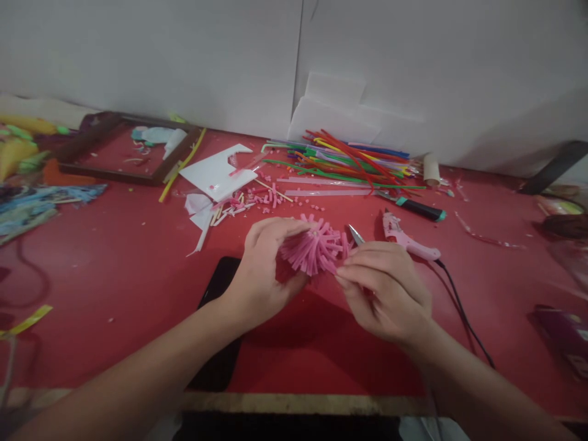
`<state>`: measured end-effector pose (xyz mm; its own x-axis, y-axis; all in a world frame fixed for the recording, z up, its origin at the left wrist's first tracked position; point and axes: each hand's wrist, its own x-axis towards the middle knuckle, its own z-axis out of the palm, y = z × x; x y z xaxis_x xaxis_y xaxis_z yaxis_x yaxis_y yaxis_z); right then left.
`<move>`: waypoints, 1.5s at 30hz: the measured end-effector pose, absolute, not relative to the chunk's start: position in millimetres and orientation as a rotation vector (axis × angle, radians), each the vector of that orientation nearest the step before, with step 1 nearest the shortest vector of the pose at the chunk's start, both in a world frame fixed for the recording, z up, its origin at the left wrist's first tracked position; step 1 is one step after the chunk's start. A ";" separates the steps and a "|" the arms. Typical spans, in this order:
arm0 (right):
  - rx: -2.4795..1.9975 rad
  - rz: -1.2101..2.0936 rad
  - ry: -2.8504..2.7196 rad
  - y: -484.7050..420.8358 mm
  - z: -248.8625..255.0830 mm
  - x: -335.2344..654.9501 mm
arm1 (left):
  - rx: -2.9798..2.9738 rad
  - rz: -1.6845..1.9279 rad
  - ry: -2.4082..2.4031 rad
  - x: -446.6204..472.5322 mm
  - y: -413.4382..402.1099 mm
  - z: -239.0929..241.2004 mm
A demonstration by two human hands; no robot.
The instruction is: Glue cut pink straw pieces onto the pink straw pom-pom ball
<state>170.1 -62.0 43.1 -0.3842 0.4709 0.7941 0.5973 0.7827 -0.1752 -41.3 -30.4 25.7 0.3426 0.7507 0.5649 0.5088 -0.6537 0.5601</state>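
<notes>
A round pink pom-pom-like flower (312, 248), made of many short strips, is held up over the red table. My left hand (264, 269) curls around its left side, fingers above and thumb below. At its lower right edge, my right hand (386, 291) pinches the tip of one pink strip between thumb and fingers. Just behind the right fingers, the pointed metal tip of a tool (354, 234) shows; the rest of it is hidden. A pink glue gun (407, 239) lies to the right of that hand, its black cord running toward the front edge.
Behind the hands lie colourful pipe cleaners (349, 159), a box cutter (420, 209), a cardboard tube (430, 169), white foam sheet (220, 171) and pink scraps (271, 196). A brown frame (110, 174) is at back left. A black phone (220, 361) lies under my left forearm.
</notes>
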 end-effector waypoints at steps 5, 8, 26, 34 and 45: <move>-0.858 -0.151 -2.093 -63.7 49.6 165.7 | 2.305 1.223 1.124 -41.0 -30.5 25.8; -0.868 -0.143 -2.104 -63.1 52.3 164.5 | 2.302 1.219 1.137 -41.0 -30.9 26.1; -0.841 -0.255 -2.178 -62.6 52.9 155.8 | 2.308 1.214 1.137 -40.1 -30.5 26.2; -0.857 -0.190 -2.139 -62.5 50.3 157.3 | 2.308 1.210 1.151 -39.7 -30.4 26.2; -0.867 -0.185 -2.148 -60.7 49.6 156.0 | 2.308 1.190 1.155 -40.7 -30.5 26.5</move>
